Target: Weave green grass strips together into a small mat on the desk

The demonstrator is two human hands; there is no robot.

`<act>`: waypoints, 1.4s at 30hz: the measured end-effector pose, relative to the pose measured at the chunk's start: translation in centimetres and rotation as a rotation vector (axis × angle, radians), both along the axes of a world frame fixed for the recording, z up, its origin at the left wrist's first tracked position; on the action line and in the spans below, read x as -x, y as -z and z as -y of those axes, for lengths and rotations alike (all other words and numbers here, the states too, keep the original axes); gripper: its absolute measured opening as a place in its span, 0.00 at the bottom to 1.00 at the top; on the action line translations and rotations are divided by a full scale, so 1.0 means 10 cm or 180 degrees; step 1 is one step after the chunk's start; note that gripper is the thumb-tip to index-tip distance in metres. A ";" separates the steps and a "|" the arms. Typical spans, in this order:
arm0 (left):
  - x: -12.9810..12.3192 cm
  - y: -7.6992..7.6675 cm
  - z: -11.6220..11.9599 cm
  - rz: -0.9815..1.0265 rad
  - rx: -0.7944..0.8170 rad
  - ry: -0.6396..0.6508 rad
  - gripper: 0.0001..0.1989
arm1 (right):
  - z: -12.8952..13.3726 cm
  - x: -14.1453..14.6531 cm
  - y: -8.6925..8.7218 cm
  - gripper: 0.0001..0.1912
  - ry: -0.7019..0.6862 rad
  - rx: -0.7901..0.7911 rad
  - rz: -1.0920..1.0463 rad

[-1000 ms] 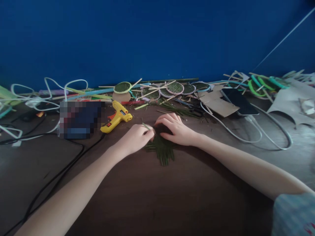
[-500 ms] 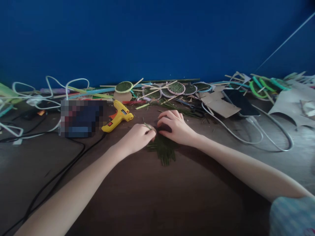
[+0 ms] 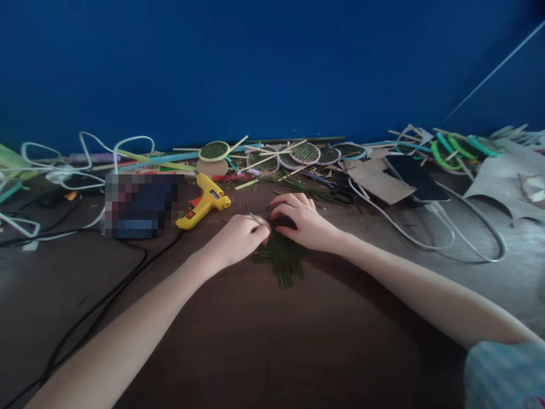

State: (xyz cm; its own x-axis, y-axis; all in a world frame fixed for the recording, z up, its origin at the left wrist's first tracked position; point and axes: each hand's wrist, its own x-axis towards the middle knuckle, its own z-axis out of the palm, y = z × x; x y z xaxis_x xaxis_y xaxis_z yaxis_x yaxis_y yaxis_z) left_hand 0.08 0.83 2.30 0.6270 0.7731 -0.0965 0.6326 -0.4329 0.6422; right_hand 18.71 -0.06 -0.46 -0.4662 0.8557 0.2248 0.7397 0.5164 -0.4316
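Note:
A bunch of dark green strips [image 3: 287, 262] lies on the brown table in front of me, fanned out below my hands. My left hand [image 3: 247, 236] is closed at the left of the bunch, and a thin green strip [image 3: 256, 218] sticks out from between its thumb and fingers. My right hand [image 3: 301, 220] arches over the top of the bunch with fingers curled and thumb bent; its fingertips sit close to my left hand, and what they touch is hidden in shadow.
A yellow glue gun [image 3: 204, 201] lies left of my hands, its black cord running toward me. Round green-filled hoops [image 3: 304, 152] and sticks line the blue wall. Rightward are cardboard [image 3: 385, 180], a phone [image 3: 417, 177] with a white cable, and grey sheet scraps [image 3: 498, 176].
My right hand has shifted very slightly up and to the left. My left hand and the green strips look the same.

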 end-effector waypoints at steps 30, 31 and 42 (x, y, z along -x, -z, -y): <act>0.01 0.00 0.00 -0.0067 0.0065 0.0019 0.15 | -0.02 -0.04 0.00 0.07 -0.0413 -0.0176 -0.0236; 0.01 0.00 0.00 -0.0057 0.0070 0.0020 0.15 | -0.03 -0.04 0.01 0.06 -0.0433 -0.0128 -0.0265; 0.02 0.01 -0.02 -0.0024 0.0056 0.0030 0.15 | -0.02 -0.08 -0.04 0.05 -0.0577 0.0257 -0.0409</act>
